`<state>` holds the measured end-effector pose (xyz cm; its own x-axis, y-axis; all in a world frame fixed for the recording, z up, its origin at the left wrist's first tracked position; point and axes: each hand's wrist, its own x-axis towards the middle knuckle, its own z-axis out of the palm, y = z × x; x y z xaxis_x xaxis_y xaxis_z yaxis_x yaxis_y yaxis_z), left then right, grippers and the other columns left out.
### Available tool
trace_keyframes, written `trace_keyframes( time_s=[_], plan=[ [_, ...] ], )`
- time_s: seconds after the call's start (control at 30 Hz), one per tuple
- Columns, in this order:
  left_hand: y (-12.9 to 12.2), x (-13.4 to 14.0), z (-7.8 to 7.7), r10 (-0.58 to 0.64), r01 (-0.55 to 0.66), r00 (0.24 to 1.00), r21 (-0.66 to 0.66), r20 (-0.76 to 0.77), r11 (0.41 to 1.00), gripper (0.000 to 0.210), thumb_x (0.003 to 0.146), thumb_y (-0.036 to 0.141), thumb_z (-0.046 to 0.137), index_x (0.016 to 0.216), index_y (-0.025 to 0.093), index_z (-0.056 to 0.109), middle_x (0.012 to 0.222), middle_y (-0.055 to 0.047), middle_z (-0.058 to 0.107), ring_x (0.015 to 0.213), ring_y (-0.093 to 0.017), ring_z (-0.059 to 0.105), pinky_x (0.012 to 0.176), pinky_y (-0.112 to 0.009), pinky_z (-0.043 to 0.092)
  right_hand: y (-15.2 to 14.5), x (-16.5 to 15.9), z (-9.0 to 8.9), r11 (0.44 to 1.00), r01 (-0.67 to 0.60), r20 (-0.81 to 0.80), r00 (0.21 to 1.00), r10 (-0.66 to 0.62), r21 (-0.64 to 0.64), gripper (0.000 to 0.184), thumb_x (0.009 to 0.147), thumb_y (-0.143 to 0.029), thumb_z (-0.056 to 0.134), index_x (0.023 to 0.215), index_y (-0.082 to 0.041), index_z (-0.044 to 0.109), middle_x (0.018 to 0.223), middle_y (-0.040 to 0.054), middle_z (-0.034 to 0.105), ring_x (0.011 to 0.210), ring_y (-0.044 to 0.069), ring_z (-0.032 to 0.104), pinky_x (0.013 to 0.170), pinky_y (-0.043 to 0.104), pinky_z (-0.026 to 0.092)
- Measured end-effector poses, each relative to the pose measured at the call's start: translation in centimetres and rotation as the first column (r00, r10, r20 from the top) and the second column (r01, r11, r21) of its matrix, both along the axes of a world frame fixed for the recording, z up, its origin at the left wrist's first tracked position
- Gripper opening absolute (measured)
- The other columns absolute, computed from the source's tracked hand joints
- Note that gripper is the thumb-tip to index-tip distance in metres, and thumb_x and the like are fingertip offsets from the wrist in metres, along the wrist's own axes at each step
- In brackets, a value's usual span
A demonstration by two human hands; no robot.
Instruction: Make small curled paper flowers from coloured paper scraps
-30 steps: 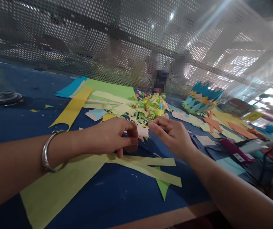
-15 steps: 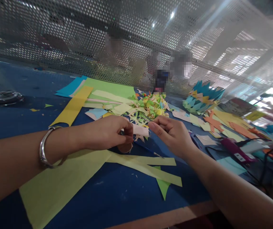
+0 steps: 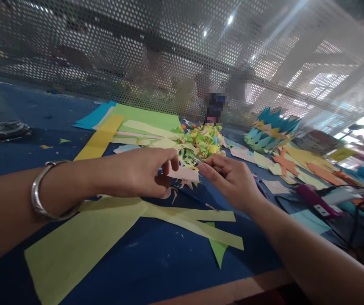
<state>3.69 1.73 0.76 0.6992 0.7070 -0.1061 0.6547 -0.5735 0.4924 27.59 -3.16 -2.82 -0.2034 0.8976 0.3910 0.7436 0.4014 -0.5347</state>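
Note:
My left hand (image 3: 140, 171), with a silver bangle on the wrist, is open above the table, thumb and fingers apart. Just beyond its fingertips is a small pale pink paper piece (image 3: 186, 173); whether they touch is unclear. My right hand (image 3: 231, 180) is closed around a thin metal tool (image 3: 196, 156) whose narrow end points up and left; its exact kind cannot be made out. Pink paper scraps and a thin blue stick (image 3: 194, 198) lie below the hands. A mound of curled green, yellow and orange paper bits (image 3: 205, 137) sits behind them.
Yellow-green sheets (image 3: 89, 245) and strips (image 3: 201, 228) cover the near table. Green paper (image 3: 146, 116) and a yellow strip (image 3: 101, 137) lie farther back. A blue spiky paper piece (image 3: 272, 129) and a purple power strip (image 3: 318, 203) are right. A perforated panel (image 3: 105, 63) stands behind.
My left hand has shifted slightly left and its fingers have spread, away from the pink paper they were at. My right hand with the metal tool has hardly moved.

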Motion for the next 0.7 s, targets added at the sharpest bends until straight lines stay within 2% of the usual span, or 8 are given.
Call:
trace_keyframes(
  time_s=[0.13, 0.3, 0.53, 0.7],
  plan=[
    [1.2, -1.0, 1.5, 0.038, -0.04, 0.995, -0.021, -0.09, 0.999, 0.051, 0.067, 0.04, 0.074, 0.114, 0.026, 0.062, 0.11, -0.009, 0.069, 0.086, -0.025, 0.064, 0.066, -0.028, 0.039, 0.1, 0.0, -0.1, 1.0, -0.007, -0.003, 1.0, 0.007, -0.007, 0.043, 0.096, -0.058, 0.053, 0.076, -0.019, 0.057, 0.06, -0.0049, 0.04, 0.055, 0.01, 0.032, 0.052, 0.028, 0.026],
    [3.6, -2.8, 1.8, 0.129, -0.122, 0.983, 0.06, -0.134, 0.991, 0.04, 0.06, 0.04, 0.078, 0.098, 0.026, 0.072, 0.102, -0.009, 0.07, 0.081, -0.026, 0.061, 0.065, -0.029, 0.036, 0.2, 0.1, -0.3, 1.0, -0.011, 0.009, 1.0, 0.011, -0.006, 0.043, 0.097, -0.057, 0.052, 0.077, -0.019, 0.057, 0.062, -0.004, 0.042, 0.055, 0.01, 0.033, 0.053, 0.028, 0.026],
    [4.7, -3.4, 0.9, 0.024, -0.041, 0.983, -0.092, -0.181, 0.995, 0.034, 0.058, 0.033, 0.079, 0.09, 0.023, 0.07, 0.093, -0.007, 0.071, 0.078, -0.024, 0.062, 0.061, -0.028, 0.036, 0.2, 0.0, -0.4, 0.999, -0.014, 0.047, 0.999, 0.016, -0.047, 0.043, 0.096, -0.057, 0.053, 0.074, -0.02, 0.054, 0.06, -0.005, 0.038, 0.053, 0.009, 0.033, 0.052, 0.028, 0.025],
    [5.3, -4.0, 1.2, 0.038, -0.06, 0.994, -0.204, -0.107, 0.977, 0.04, 0.07, 0.034, 0.073, 0.107, 0.022, 0.064, 0.085, -0.004, 0.073, 0.079, -0.023, 0.065, 0.066, -0.027, 0.041, 0.3, 0.0, -0.4, 0.997, -0.03, 0.037, 0.999, 0.033, -0.077, 0.041, 0.095, -0.055, 0.055, 0.074, -0.02, 0.052, 0.062, -0.0049, 0.039, 0.054, 0.009, 0.033, 0.052, 0.027, 0.026]
  ],
)
